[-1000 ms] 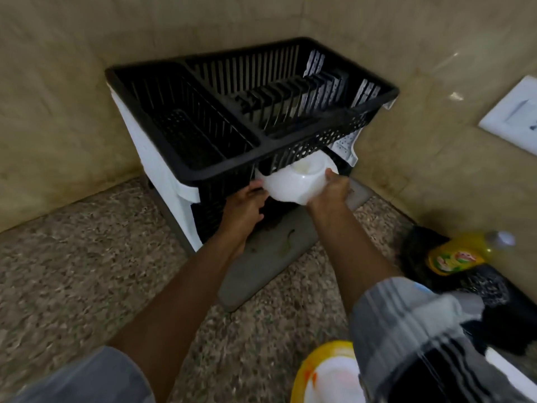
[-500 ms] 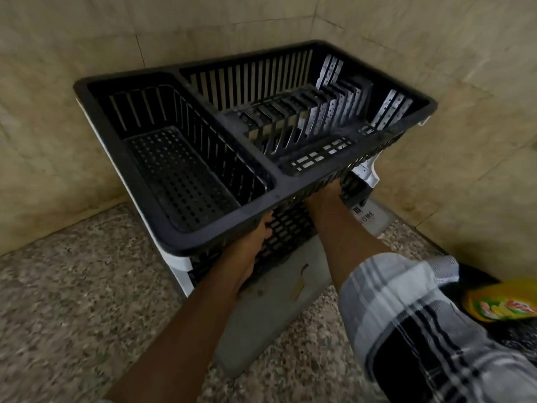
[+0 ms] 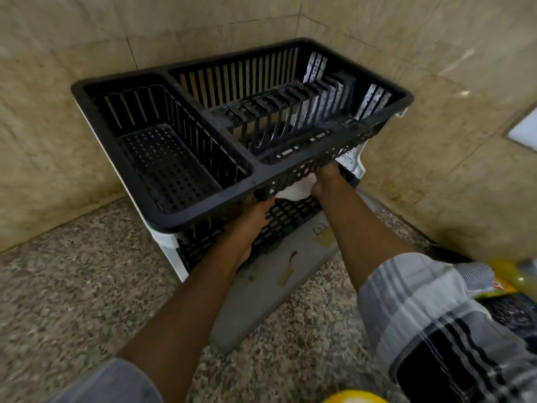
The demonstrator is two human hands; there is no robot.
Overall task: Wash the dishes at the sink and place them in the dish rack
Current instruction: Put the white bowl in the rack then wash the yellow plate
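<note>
White bowl [image 3: 295, 191], one, held by two hands, left [image 3: 250, 225] and right [image 3: 325, 181], under one black dish rack [image 3: 162, 219].

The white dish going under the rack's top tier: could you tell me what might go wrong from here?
1. The white dish is mostly hidden under the black rack's top tier, so it could knock the rim.
2. Both hands, left and right, work partly out of sight, so the dish might be set down unevenly.
</note>
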